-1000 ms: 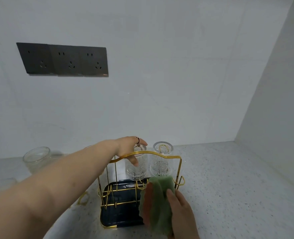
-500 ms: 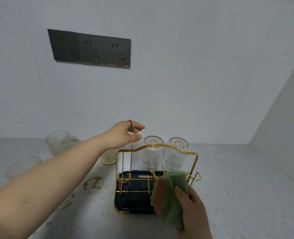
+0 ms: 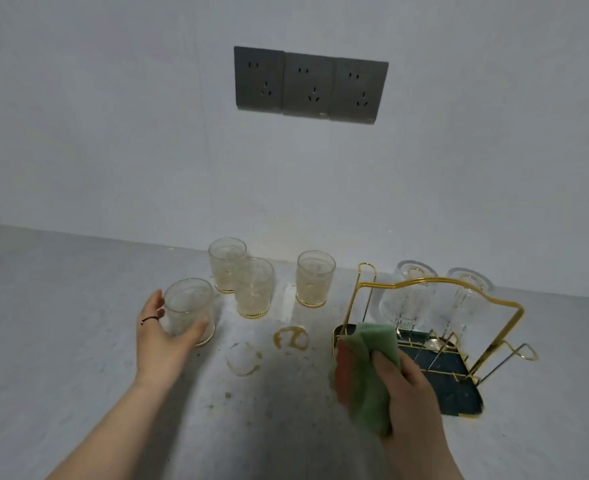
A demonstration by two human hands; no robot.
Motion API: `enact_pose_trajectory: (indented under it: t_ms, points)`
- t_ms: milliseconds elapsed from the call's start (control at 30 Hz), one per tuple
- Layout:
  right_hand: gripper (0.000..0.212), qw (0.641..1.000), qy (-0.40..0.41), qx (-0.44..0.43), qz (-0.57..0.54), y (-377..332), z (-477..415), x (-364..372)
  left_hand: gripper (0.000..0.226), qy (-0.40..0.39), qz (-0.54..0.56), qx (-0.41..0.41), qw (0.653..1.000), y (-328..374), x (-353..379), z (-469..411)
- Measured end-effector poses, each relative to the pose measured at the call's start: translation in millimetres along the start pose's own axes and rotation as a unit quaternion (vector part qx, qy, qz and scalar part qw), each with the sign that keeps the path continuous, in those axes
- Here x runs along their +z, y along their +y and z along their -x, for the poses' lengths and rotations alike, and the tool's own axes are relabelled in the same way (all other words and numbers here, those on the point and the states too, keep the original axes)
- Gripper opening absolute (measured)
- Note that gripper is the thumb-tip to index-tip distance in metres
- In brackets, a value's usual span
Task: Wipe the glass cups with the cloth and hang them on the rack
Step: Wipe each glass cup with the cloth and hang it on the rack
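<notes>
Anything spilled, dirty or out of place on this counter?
Yes. Brownish ring stains mark the counter left of the rack, with a fainter ring and dark specks nearby. The standing cups look yellow-tinged, unlike the two clear hung cups.

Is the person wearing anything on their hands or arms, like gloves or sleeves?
No gloves, and no sleeves in view. The left hand wears a thin dark ring on one finger; the right hand shows none.
</notes>
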State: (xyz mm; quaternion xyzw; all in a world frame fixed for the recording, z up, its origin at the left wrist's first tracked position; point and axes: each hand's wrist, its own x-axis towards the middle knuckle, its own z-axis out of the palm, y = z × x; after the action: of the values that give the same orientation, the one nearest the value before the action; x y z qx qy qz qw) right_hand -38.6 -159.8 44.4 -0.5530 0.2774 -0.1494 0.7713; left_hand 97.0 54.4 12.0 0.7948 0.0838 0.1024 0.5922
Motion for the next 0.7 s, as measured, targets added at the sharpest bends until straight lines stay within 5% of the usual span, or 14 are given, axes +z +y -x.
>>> enact_pose_trajectory:
  t_ms: [100, 267, 500, 700]
  points:
    - [0.021, 1.0, 0.006, 0.014, -0.02, 7.9, 3.0, 23.2, 0.112, -0.066, 0.001, -0.05, 0.997, -22.4, -3.6, -13.3]
    - [0.022, 0.998, 0.019, 0.023, -0.053, 15.6, 7.2, 51.7, 0.114, -0.117, -0.002, -0.069, 0.991, -47.0, -0.7, -42.5]
    - [0.022, 0.995, 0.045, 0.018, -0.089, 27.0, 9.5, 72.1, 0.065, -0.114, -0.013, -0.051, 0.992, -46.3, 11.0, -59.0]
    - [0.022, 0.994, 0.065, 0.019, -0.091, 26.5, 13.5, 76.6, 0.07, -0.132, 0.011, -0.055, 0.99, -36.1, -0.6, -51.0]
